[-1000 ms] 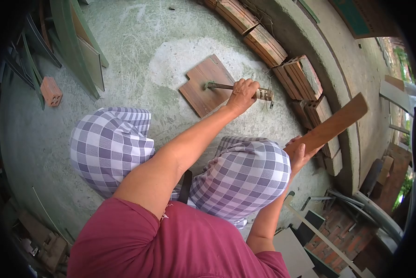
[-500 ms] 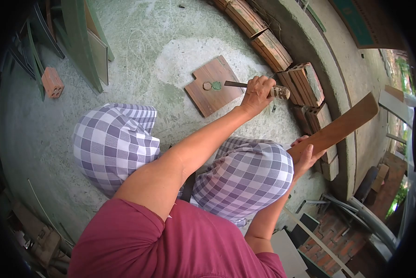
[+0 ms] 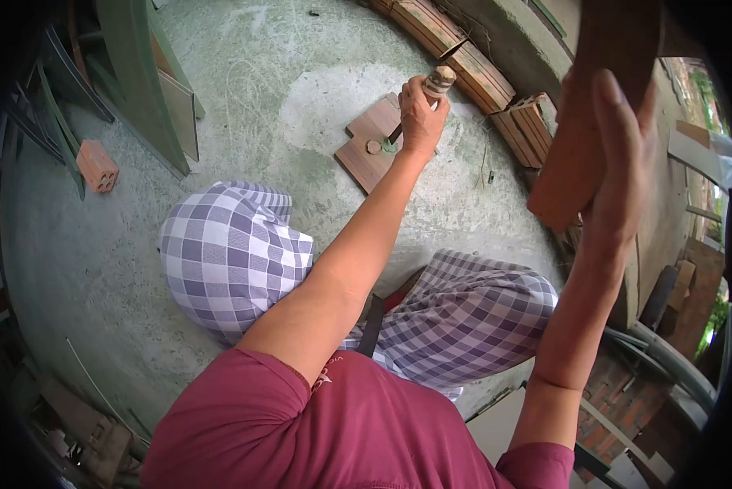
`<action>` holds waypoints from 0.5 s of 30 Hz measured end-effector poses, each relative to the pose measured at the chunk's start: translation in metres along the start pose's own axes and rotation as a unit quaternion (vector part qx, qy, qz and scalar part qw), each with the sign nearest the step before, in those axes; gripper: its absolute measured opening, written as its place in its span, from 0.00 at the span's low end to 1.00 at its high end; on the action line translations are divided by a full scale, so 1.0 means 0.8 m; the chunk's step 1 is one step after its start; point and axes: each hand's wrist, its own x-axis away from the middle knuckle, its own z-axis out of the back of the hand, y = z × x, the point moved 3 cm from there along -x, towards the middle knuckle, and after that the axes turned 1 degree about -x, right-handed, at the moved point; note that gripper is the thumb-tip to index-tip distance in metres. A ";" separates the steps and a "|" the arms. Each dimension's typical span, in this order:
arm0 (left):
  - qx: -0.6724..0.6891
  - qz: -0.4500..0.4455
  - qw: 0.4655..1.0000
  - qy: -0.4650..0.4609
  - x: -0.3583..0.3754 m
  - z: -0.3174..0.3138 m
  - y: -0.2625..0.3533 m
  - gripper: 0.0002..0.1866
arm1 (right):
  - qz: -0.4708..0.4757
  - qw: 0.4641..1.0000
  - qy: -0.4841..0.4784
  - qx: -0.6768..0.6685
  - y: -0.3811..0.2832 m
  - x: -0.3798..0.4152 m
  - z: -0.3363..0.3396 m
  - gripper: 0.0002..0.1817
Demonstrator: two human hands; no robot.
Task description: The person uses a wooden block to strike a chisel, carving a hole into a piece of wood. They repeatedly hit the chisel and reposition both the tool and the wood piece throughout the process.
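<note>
My left hand [image 3: 423,122] is closed round the handle [image 3: 440,80] of a chisel-like tool, whose dark blade [image 3: 395,135] points down at a green round spot [image 3: 389,147] on a notched brown board [image 3: 361,167]. Beside that spot is a pale brown round one [image 3: 373,147]. The board lies flat on the floor. My right hand [image 3: 621,155] grips a long, flat wooden piece [image 3: 573,159], raised on the right, its rounded lower end towards the floor.
Hollow bricks [image 3: 481,77] line a concrete ledge [image 3: 516,45] at the upper right. A single brick [image 3: 98,166] stands by leaning green panels [image 3: 142,81] at the left. My checked-cloth knees [image 3: 235,248] are below the board.
My left hand has brought the tool over the board, blade now tilted down at the green spot. My right hand has lifted the wooden piece up and turned it more upright.
</note>
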 end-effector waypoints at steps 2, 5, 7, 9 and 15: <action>0.039 0.035 0.997 -0.051 -0.015 0.006 -0.011 0.26 | 0.082 0.995 -0.005 0.060 0.015 -0.001 -0.016 0.35; 0.119 0.111 0.972 -0.171 -0.052 0.030 -0.024 0.23 | -0.009 0.995 -0.022 0.094 -0.010 0.014 -0.032 0.47; 0.123 0.153 0.968 -0.159 -0.066 0.052 -0.037 0.21 | -0.092 0.992 -0.079 -0.029 0.029 0.006 -0.003 0.49; 0.201 0.128 0.964 -0.115 -0.071 0.062 -0.069 0.20 | -0.125 0.990 -0.050 -0.029 0.044 0.005 -0.001 0.49; 0.199 0.117 0.973 0.013 -0.083 0.082 -0.071 0.22 | -0.045 0.996 -0.064 -0.032 0.052 0.000 0.007 0.49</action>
